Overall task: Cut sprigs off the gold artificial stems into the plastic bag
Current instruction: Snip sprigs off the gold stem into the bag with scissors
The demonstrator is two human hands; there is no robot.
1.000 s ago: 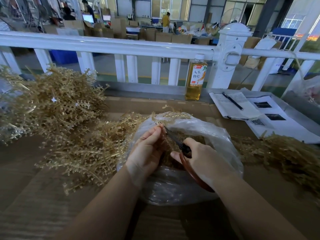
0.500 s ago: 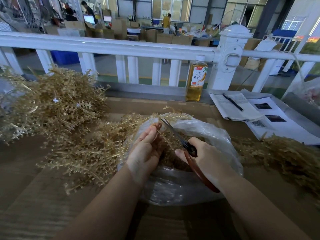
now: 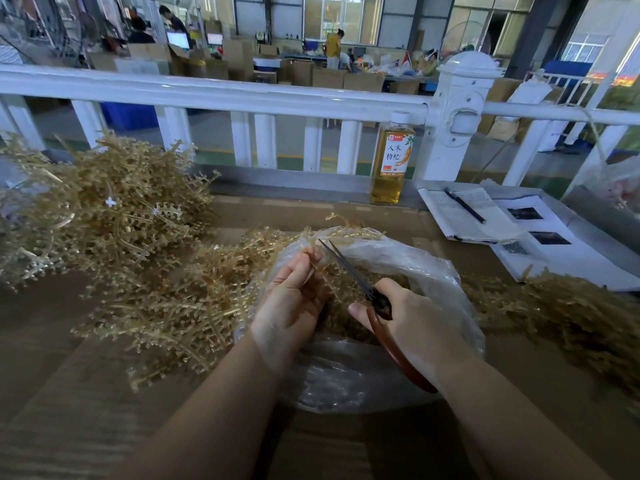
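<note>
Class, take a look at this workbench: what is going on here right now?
A person is trimming gold artificial stems over a clear plastic bag. The left hand pinches a gold stem above the bag's mouth, while the right hand grips red-handled scissors, blades slightly parted beside the stem. Cut sprigs already lie in the bag. A big pile of stems waits on the left.

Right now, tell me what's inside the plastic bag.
The plastic bag holds a heap of cut gold sprigs. Both hands and the scissors cover much of it; the bottom is hidden.
</note>
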